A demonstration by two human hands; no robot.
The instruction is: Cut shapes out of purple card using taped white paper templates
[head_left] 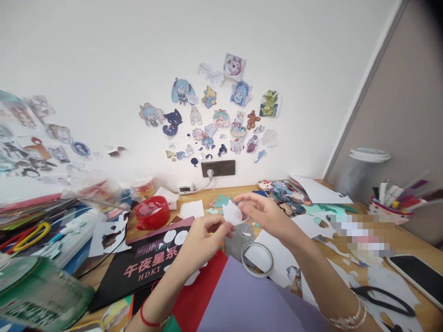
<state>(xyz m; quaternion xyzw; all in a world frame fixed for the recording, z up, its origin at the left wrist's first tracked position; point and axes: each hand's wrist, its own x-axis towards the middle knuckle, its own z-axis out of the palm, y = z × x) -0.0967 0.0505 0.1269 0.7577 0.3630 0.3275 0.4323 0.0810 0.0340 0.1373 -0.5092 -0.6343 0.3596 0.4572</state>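
A small white paper cutout (232, 213) is held up over the middle of the desk. My left hand (209, 233) pinches its lower edge between thumb and forefinger. From the other side, the curled fingers of my right hand (260, 213) meet the paper's right edge; part of that grip is hidden. Below lie a grey sheet (238, 240) and a roll of tape (257, 259) beside my right forearm. Purple paper (249, 295) and red paper (194, 290) spread nearest me. Round white cutouts (180, 237) rest on a black printed folder (138, 265).
A red cup (152, 213) stands at the left, with a green bottle (38, 290) in front. Black-handled scissors (384, 297), a phone (420, 276) and a pen holder (389, 210) are at the right. Paper scraps (221, 201) lie beyond my hands, before the sticker-covered wall.
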